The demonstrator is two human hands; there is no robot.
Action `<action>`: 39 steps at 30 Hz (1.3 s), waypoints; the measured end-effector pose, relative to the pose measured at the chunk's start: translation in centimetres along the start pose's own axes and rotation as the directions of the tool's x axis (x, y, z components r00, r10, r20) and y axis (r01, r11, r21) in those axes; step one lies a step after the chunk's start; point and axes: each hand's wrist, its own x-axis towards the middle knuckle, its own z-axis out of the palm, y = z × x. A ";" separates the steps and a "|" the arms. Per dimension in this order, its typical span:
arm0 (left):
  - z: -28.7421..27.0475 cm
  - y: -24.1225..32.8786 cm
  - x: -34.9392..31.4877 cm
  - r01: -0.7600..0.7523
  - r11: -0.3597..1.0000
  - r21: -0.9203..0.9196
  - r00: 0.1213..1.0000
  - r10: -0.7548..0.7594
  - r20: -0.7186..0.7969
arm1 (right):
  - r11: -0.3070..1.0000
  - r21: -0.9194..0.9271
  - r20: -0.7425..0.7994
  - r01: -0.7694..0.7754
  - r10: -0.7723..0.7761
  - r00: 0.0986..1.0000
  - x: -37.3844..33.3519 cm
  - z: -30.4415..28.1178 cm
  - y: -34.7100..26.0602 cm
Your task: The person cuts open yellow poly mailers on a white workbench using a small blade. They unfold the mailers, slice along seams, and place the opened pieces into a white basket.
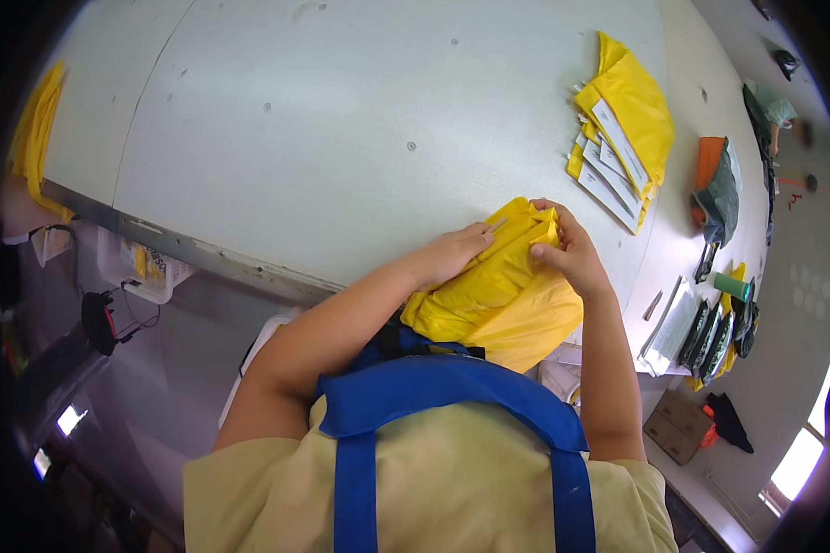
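Close to my body, at the table's near edge, I hold a bunched piece of thin yellow fabric (470, 300) with a looser, paler yellow part hanging down on the right. My left hand (452, 253) is closed on its left side; a short, thin, pale thing (496, 225) shows at those fingertips, too small to name. With thumb and fingers, my right hand (567, 247) pinches the fabric's upper right edge. Part of the fabric is hidden behind my hands. Beyond my right hand lies a fanned stack of folded yellow fabric pieces (644, 115) with white printed labels.
The pale table (295, 166) carries more yellow fabric (39, 129) at the far left. On the right are an orange and grey bundle (717, 189), a green roll (731, 286) and dark packets (705, 339). Below the edge stands a white basket (161, 288); a cardboard box (678, 426) sits lower right.
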 end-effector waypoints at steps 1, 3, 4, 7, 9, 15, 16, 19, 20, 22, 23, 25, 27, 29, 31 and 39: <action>-0.4 0.8 0.0 0.044 0.995 0.087 0.999 -0.044 0.002 | 1.000 0.011 -0.006 0.000 0.000 1.000 0.0 -0.1 -0.1; -0.7 1.9 0.4 0.138 0.988 0.072 0.990 -0.140 0.027 | 0.999 -0.033 -0.006 0.031 -0.031 0.999 0.1 -0.5 0.2; -0.8 2.2 0.6 0.187 0.982 -0.030 0.981 -0.186 0.054 | 0.994 -0.089 0.003 0.063 -0.063 0.998 0.2 -0.8 0.5; -0.9 3.4 0.7 0.297 0.933 -0.203 0.954 -0.279 0.114 | 0.986 -0.105 0.038 0.127 -0.124 0.992 -0.2 -0.5 0.7; -0.7 4.2 0.7 0.334 0.911 -0.242 0.941 -0.307 0.142 | 0.965 -0.164 0.067 0.207 -0.198 0.978 -0.2 -0.3 0.8; 0.2 4.8 0.0 0.350 0.901 -0.258 0.927 -0.294 0.232 | 0.964 -0.251 0.064 0.091 -0.077 0.995 0.2 -0.6 0.0; 0.4 4.7 -0.2 0.349 0.892 -0.288 0.928 -0.287 0.236 | 0.970 -0.238 0.050 0.042 -0.031 0.998 -0.1 -0.5 -0.6; 0.2 4.8 -0.5 0.333 0.893 -0.304 0.936 -0.273 0.223 | 0.982 -0.182 0.048 -0.048 0.058 0.997 -1.0 -0.7 -2.2; 0.1 4.9 -0.6 0.322 0.899 -0.297 0.940 -0.267 0.212 | 0.987 -0.156 0.074 -0.039 0.051 0.996 -0.9 -1.2 -1.9; 0.1 5.0 -0.8 0.376 0.891 -0.255 0.925 -0.345 0.160 | 0.996 -0.084 0.115 -0.039 0.049 0.992 -1.1 -1.8 -1.8; 0.1 5.1 -0.8 0.400 0.885 -0.238 0.916 -0.380 0.128 | 0.998 -0.038 0.131 -0.048 0.052 0.990 -1.2 -2.0 -2.0; 0.2 5.1 -0.8 0.399 0.905 -0.149 0.916 -0.401 0.015 | 0.998 0.015 0.143 -0.058 0.056 0.988 -1.4 -2.4 -2.4; 0.7 5.2 -0.6 0.389 0.915 -0.105 0.919 -0.394 -0.030 | 0.998 0.032 0.133 -0.062 0.058 0.989 -1.8 -2.8 -2.6; 1.7 4.8 -1.0 0.399 0.912 -0.099 0.916 -0.401 0.005 | 0.994 0.068 0.191 -0.082 0.068 0.979 -1.7 -3.1 -2.3; 2.7 5.8 -0.9 0.430 0.901 -0.058 0.902 -0.432 -0.024 | 0.990 0.102 0.237 -0.097 0.070 0.969 -1.6 -3.6 -2.2; 3.4 6.5 4.0 0.121 0.605 0.787 0.883 -0.428 0.193 | 0.984 0.135 0.179 -0.115 0.090 0.980 -2.7 -4.7 -1.9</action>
